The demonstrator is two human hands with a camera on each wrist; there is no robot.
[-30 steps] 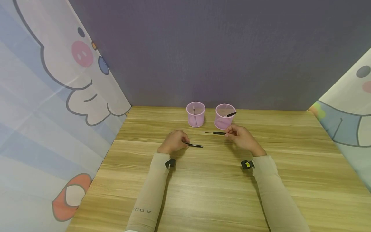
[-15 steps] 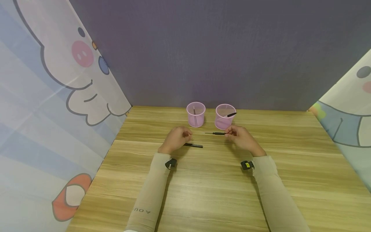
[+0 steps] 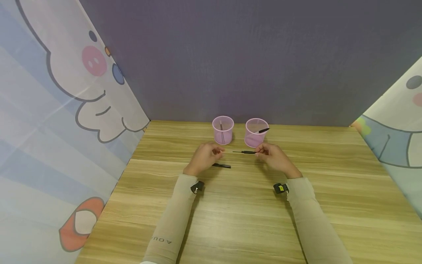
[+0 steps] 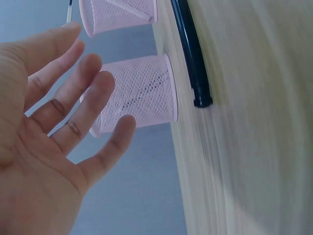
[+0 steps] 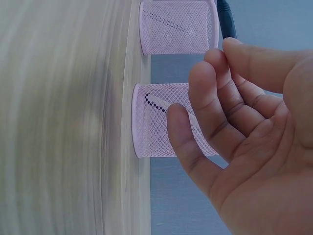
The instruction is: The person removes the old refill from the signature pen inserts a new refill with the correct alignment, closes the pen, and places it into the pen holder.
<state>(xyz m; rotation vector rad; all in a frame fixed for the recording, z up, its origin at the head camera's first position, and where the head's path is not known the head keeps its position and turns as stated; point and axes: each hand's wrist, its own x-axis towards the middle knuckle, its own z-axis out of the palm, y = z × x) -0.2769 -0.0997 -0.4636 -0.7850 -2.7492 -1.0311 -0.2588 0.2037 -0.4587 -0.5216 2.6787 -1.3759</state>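
- A pale wood-grain desk (image 3: 237,220) carries the action, grey-violet wall (image 3: 250,62) at 12 o'clock, one cartoon curtain (image 3: 43,146) at 9, a second curtain (image 3: 393,143) at 3.
- Two hands above it, two pale sleeves (image 3: 171,223), two black wrist devices (image 3: 197,187).
- Right hand (image 3: 274,157), grip narrow: it pinches one slim black tool (image 3: 248,152), thin end aimed at 9 o'clock, right between the hands!
- Left hand (image 3: 203,158), grip loose, fingers curved and parted, just beside that thin end; touching or not, I cannot tell.
- One black pen (image 3: 224,166) flat on the desk, 4 o'clock from the left hand, which covers part of it; the left wrist view crops it too.
- Two pink mesh cups: left cup (image 3: 217,138) at 1 o'clock from the left hand, right cup (image 3: 252,142) at 11 from the right.
- Inside the left cup, thin dark rods (image 3: 221,127), too fine to count; in the right, one leaning black-ended stick (image 3: 264,130), lower part veiled by mesh.
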